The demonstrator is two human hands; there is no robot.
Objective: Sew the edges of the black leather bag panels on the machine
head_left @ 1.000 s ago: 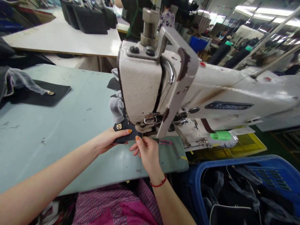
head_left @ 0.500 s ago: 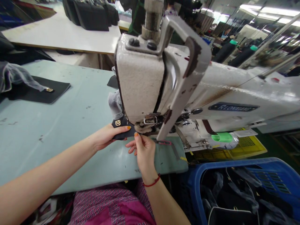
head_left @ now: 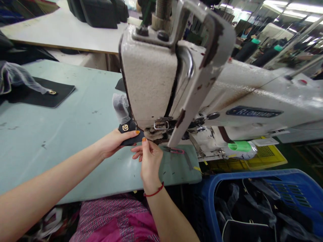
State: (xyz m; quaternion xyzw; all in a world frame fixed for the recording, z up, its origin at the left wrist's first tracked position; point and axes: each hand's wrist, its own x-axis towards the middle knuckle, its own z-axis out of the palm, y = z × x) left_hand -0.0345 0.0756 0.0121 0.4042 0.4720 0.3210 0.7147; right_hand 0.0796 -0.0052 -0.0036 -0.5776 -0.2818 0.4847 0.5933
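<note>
A small black leather piece (head_left: 129,133) with a gold emblem lies under the head of a white sewing machine (head_left: 176,84). My left hand (head_left: 114,143) grips its near left edge, thumb on top. My right hand (head_left: 148,158) pinches the piece's right end just below the presser foot (head_left: 153,134), fingers closed. A red string bracelet circles my right wrist. Clear plastic wrap (head_left: 120,108) sits behind the piece, beside the machine head.
A pale green table (head_left: 63,134) carries a black flap with gold clasp (head_left: 41,95) at far left. Pink-handled snips (head_left: 175,150) lie right of the needle. A blue basket (head_left: 264,205) of black bags stands at lower right. Black bags rest on the white table behind.
The view has drifted closer and lower toward the machine head. Both hands keep their hold on the black piece at the needle, shifted slightly left in the picture.
</note>
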